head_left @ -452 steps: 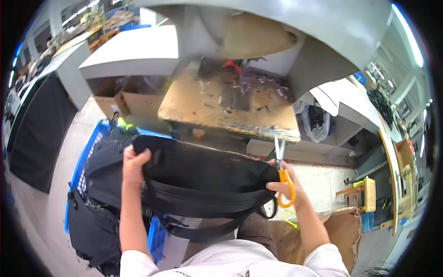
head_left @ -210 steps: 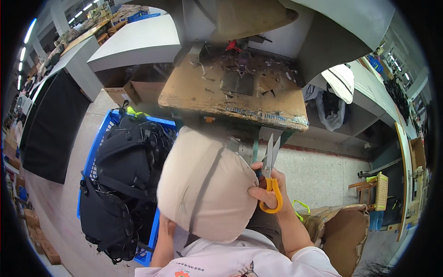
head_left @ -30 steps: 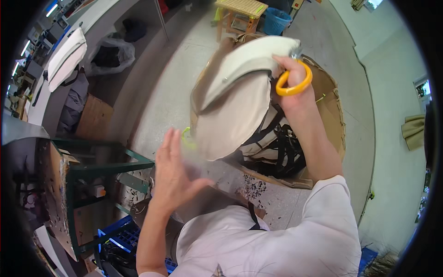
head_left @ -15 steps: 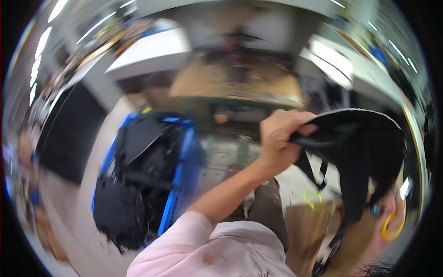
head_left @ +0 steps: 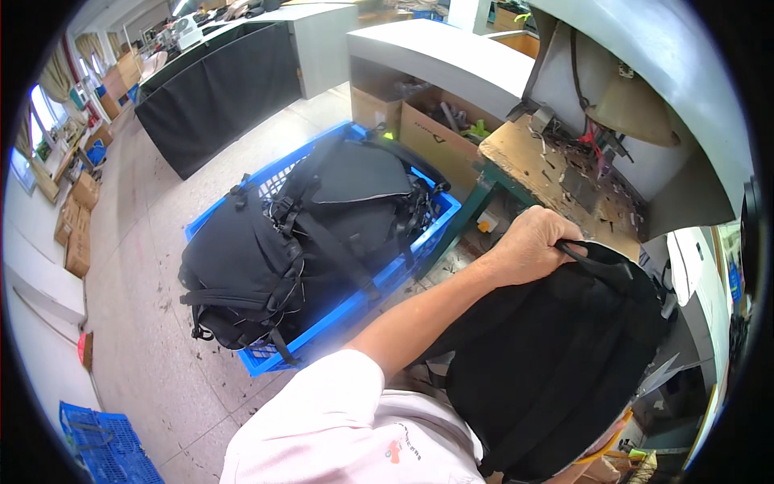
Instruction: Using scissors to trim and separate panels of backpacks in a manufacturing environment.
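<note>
A black backpack [head_left: 540, 355] hangs in front of me at the right. My left hand [head_left: 532, 246] is closed on its top edge, by the handle loop. Low at the right, mostly covered by the backpack, my right hand [head_left: 603, 444] holds scissors [head_left: 658, 376]. Their orange handle shows beside the hand and the blades point up and outward, apart from the cloth. To the left, more black backpacks [head_left: 242, 266] with straps and buckles lie heaped in a blue plastic crate [head_left: 334, 323] on the floor.
A wooden workbench [head_left: 556, 173] with green legs, littered with scraps, stands ahead under a lamp shade [head_left: 633, 109]. Cardboard boxes [head_left: 439, 137] sit behind the crate. A black-draped table [head_left: 226, 93] is farther left. Another blue crate [head_left: 109, 444] lies at the lower left.
My view has swung left toward the crate. The backpack in my left hand has come down and nearer, in front of my body. The scissors stay in my right hand.
</note>
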A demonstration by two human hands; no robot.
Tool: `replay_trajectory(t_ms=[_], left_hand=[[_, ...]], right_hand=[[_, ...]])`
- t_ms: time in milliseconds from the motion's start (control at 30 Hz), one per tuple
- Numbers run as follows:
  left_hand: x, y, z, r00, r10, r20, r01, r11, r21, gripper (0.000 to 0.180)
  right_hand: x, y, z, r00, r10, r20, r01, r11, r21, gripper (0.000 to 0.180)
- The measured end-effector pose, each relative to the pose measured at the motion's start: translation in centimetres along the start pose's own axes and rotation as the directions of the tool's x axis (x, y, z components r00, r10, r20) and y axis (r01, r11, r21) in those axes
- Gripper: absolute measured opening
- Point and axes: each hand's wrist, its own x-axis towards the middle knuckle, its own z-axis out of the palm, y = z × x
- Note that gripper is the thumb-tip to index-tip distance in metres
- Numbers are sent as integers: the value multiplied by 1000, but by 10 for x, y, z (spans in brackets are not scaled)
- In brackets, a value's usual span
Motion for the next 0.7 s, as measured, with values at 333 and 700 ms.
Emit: replay_trajectory(t_ms=[333, 700], left_hand=[[-26, -70, -18, 908, -395, 136, 381, 917, 122, 8], [-25, -55, 0, 899, -418, 129, 426, 904, -40, 3]], right_hand=[[10, 59, -27, 937, 344, -60, -344, 939, 4, 55], [0, 44, -46, 942, 334, -37, -334, 917, -218, 61]])
